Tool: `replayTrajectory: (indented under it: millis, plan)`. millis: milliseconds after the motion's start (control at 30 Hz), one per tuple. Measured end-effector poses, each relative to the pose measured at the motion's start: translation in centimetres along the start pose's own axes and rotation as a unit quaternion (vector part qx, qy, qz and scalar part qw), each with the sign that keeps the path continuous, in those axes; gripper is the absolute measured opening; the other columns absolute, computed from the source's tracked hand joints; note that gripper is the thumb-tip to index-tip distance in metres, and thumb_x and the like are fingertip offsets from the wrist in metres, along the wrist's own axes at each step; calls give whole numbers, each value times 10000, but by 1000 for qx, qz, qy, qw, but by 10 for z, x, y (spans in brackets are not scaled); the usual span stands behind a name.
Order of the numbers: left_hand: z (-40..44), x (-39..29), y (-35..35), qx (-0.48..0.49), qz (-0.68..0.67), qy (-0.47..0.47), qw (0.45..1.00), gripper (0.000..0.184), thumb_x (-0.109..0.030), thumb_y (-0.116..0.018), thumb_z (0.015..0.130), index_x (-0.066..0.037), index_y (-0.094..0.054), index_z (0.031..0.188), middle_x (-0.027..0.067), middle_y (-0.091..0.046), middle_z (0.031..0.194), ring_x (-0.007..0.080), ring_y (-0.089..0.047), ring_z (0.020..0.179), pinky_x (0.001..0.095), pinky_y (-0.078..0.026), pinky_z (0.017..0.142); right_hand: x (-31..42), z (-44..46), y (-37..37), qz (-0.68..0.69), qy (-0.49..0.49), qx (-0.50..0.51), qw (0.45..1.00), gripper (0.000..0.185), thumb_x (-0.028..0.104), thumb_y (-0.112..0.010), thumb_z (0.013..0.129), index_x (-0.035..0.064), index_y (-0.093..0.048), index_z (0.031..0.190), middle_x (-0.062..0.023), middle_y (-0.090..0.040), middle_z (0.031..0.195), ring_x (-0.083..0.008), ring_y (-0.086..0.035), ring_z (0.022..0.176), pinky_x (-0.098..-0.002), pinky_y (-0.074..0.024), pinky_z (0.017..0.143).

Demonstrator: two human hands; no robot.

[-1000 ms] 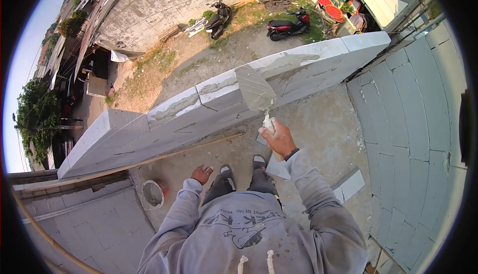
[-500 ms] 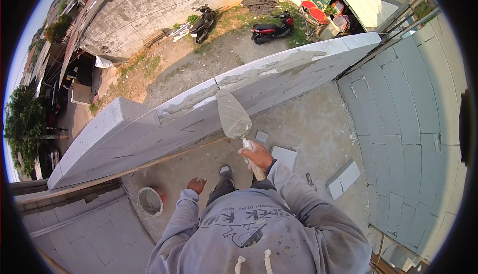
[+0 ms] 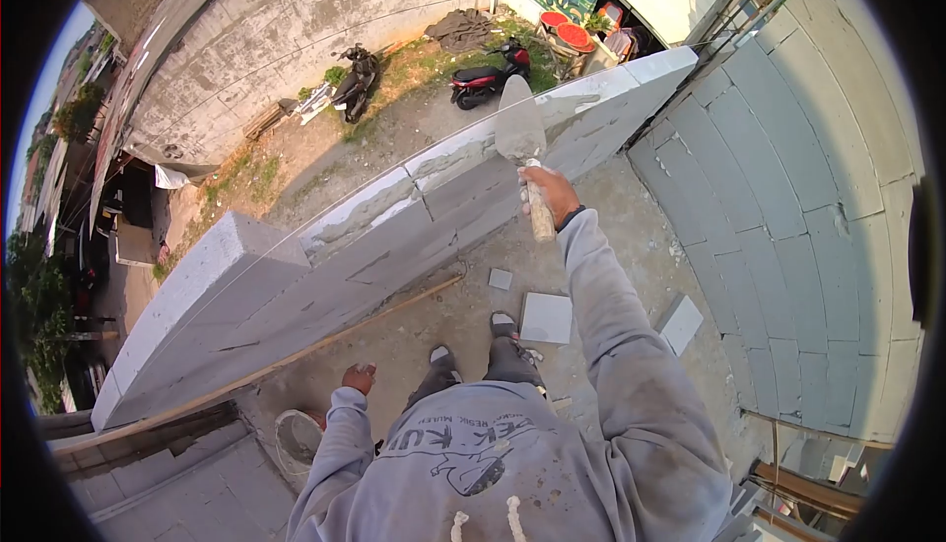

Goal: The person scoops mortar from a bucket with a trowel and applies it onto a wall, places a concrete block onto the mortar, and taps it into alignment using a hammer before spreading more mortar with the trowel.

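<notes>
My right hand (image 3: 552,197) is wrapped round the handle of a trowel (image 3: 520,126), whose blade points away from me over the top edge of the low block wall (image 3: 394,237). Grey mortar (image 3: 458,165) lies in patches along that top edge. My left hand (image 3: 360,377) hangs low beside my left leg, above the floor; its fingers look curled, and whether they hold anything is too small to tell. Near it stands a bucket (image 3: 299,436), partly hidden by my sleeve.
Cut blocks (image 3: 546,317) lie on the floor by my feet, with another (image 3: 680,324) to the right. A wooden strip (image 3: 394,307) runs along the wall's foot. A taller block wall (image 3: 778,217) rises at right. Two motorbikes (image 3: 490,76) stand outside.
My right hand has carried the trowel forward and to the right along the wall, its blade now at the top edge. The view has turned, and my left hand has stayed low.
</notes>
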State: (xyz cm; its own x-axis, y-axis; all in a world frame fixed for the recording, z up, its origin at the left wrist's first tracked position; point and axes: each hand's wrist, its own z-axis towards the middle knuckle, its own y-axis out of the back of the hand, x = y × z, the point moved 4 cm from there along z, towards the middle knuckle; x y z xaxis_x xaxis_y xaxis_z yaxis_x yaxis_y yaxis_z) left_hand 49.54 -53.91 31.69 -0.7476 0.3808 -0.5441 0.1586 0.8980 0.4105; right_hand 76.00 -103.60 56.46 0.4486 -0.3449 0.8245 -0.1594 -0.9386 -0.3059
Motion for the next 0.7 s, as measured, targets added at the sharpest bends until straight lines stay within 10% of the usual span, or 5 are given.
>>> replayTrajectory:
  millis: [433,700]
  plan:
    - [-27,-62,-93,53,42,-21,997,344,-297,-553,872,43,-587,900,98,-624,795,173,-594,700,291,-483,649,-115,-86,111,-100,-221,38,969,239,232,-667,729,46,-548,822,-49,-525,653,-162,-544,517,-310,-454,390]
    - [-74,-135,-126,3,86,-73,994,409,-391,-545,838,-33,-633,1015,175,-630,1034,334,-577,1000,380,-440,859,-123,-73,130,-441,-112,180,872,252,196,-668,705,4,-582,844,-69,-569,671,-196,-563,561,-348,-481,504]
